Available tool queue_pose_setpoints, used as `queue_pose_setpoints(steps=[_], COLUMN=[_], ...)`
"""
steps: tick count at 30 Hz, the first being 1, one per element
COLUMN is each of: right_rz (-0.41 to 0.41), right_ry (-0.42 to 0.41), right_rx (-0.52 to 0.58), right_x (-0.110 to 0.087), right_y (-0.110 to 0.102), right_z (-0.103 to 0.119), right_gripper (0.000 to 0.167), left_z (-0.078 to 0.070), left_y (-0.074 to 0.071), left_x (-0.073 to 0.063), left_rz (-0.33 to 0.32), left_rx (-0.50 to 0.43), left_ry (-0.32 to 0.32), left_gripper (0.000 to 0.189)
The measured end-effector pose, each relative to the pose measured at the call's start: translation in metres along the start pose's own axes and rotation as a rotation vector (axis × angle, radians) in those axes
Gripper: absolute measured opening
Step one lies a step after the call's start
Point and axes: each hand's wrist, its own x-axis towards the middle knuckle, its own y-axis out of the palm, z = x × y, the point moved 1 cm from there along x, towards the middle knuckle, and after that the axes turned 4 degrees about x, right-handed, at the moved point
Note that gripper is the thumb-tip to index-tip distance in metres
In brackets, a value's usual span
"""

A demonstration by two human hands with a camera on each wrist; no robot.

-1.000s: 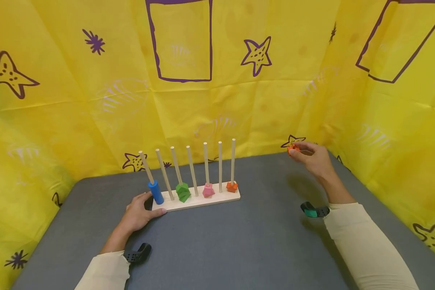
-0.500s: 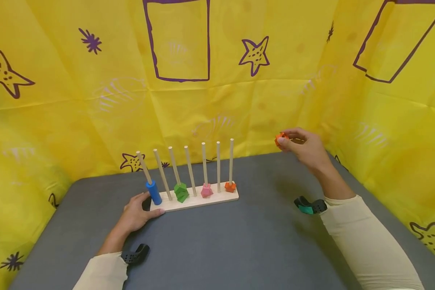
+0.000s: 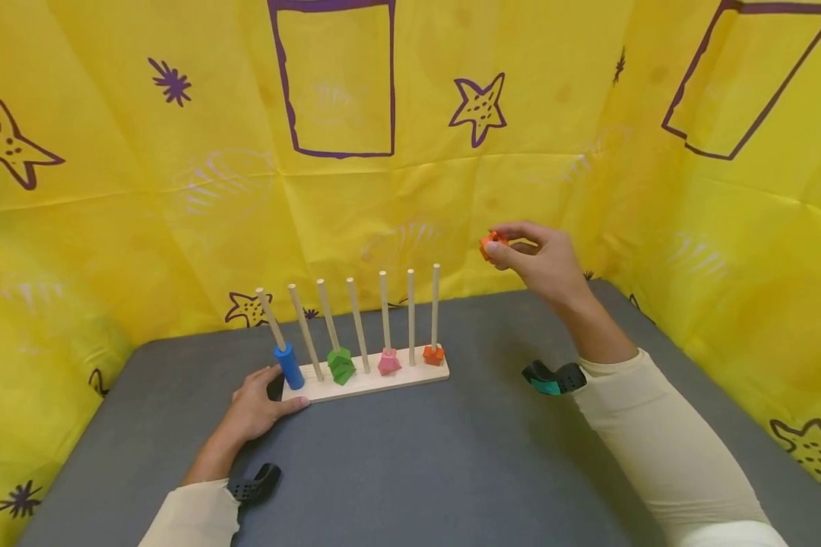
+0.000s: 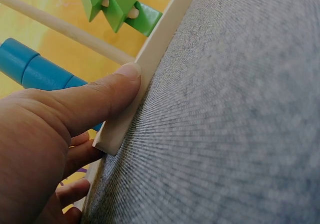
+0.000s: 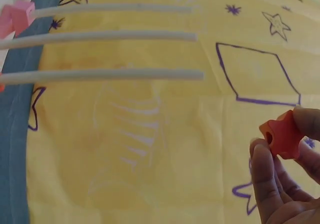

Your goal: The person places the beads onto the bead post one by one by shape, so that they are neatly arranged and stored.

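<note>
A pale wooden peg board [image 3: 376,384] with several upright pegs stands on the grey table. My left hand [image 3: 256,406] grips its left end, with the thumb along the front edge in the left wrist view. Blue cylinder beads [image 3: 289,368] are stacked on the leftmost peg. Further along are angular green beads [image 3: 340,366], a pink bead [image 3: 388,362] and an orange bead [image 3: 434,355] low on the rightmost peg. Raised above the table, my right hand [image 3: 547,262] pinches an orange star-shaped bead [image 5: 285,136] between thumb and fingers. Its hole shows in the right wrist view, to the right of the peg tips.
Yellow cloth [image 3: 424,190] with purple starfish drawings hangs behind and at both sides of the grey tabletop [image 3: 397,471]. A black wrist strap [image 3: 554,377] sits at the right wrist, another strap [image 3: 255,484] at the left.
My right hand has moved left and up with the orange star-shaped bead, closer to the rightmost peg. The left hand has kept its hold on the peg board.
</note>
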Motion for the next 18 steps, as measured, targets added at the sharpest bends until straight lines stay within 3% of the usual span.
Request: queue_pose_setpoints(steps=[6, 18], right_rz=[0.05, 0.12], right_ry=[-0.049, -0.063], right_rx=[0.014, -0.011], right_x=[0.006, 0.018], right_y=[0.018, 0.048], right_z=[0.003, -0.003], right_gripper=[0.035, 0.034], left_z=[0.0, 0.001], left_y=[0.002, 0.001], left_x=[-0.001, 0.0], left_rz=[0.011, -0.002], left_rx=[-0.002, 0.002], left_ry=[-0.014, -0.004], left_gripper=[0.098, 0.098])
